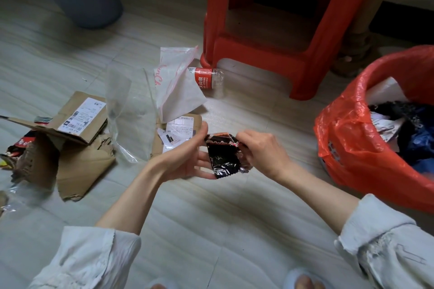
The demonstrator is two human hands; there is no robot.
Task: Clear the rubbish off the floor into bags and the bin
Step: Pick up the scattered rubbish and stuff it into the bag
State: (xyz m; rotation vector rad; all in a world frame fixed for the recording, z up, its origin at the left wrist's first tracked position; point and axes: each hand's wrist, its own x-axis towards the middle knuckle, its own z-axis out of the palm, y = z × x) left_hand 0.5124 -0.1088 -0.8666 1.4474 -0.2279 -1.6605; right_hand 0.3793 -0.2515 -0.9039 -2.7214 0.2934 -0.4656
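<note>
Head view: left hand (187,159) and right hand (260,150) both pinch crumpled black foil wrapper (223,159) above pale floor (211,218). Beyond fingers: flattened brown cardboard (77,148), clear plastic bags (131,110), crushed bottle (206,80), red plastic stool (281,30). Right of fingers, red-lined bin (366,138), part full. Bare floor nearer the person.

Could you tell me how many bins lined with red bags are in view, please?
2: one grey bin at the far left with a red liner, and one at the right edge, already holding rubbish. Others may lie outside the frame.
</note>
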